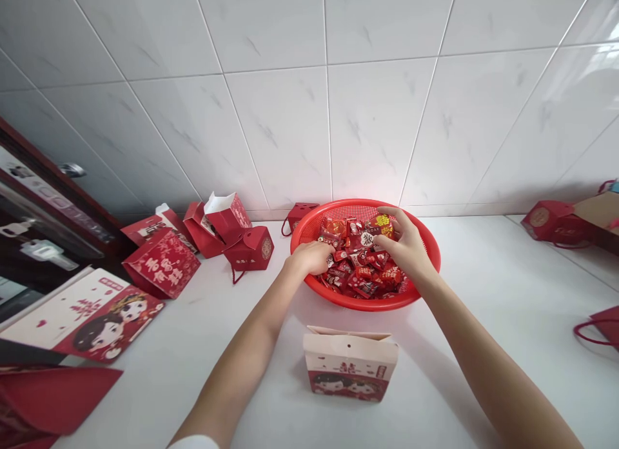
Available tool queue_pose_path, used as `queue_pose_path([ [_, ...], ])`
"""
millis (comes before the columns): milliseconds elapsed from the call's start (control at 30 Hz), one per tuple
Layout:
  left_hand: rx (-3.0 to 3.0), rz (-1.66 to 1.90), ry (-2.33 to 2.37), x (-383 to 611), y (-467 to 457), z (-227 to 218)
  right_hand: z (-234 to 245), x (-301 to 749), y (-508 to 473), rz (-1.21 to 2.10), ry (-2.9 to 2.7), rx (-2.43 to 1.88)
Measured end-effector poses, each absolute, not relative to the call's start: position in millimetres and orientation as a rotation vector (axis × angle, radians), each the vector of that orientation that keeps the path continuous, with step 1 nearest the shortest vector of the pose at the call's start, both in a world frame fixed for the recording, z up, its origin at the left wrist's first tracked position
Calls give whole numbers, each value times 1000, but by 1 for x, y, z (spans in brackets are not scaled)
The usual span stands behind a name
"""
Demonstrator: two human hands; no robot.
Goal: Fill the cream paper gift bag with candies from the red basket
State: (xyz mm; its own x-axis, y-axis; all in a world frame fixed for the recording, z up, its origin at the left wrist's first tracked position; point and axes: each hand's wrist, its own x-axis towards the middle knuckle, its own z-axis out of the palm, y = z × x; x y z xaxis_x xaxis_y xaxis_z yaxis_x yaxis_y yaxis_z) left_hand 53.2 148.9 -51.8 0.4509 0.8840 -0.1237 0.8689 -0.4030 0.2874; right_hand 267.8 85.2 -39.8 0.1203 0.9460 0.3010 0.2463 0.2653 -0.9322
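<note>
Red-wrapped candies (362, 268) fill a red plastic mesh basket (358, 304) near the wall. My left hand (312, 257) reaches over the basket's left rim, its fingers curled together among the wrappers; the fingertips are partly hidden. From the right side, my right hand (406, 242) has its thumb and fingers around the edge of a larger red candy packet (366, 238) with white and yellow lettering. In front of the basket, between my forearms, stands a cream-and-red gift box (349, 365) printed with two cartoon figures, its top flaps partly raised.
Several red gift boxes (249, 248) stand at the left, beside a larger cream-and-red box (91, 313). A dark-framed cabinet (48, 223) with keys borders the left. More red boxes (549, 222) lie at the right. White tiles (275, 126) rise behind the counter (464, 255).
</note>
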Motion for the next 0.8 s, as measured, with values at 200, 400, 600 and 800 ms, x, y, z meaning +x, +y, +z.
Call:
queue_pose_path([
  [200, 2402, -169, 1531, 56, 147, -44, -40, 268, 84, 734, -1389, -1221],
  [400, 2395, -194, 1533, 59, 143, -39, -41, 268, 85, 689, -1403, -1212],
  [600, 2386, -202, 1495, 60, 144, -38, -42, 267, 85, 758, -1374, -1195],
  [800, 2420, -145, 1420, 59, 144, -39, -45, 269, 87, 710, -1399, -1190],
])
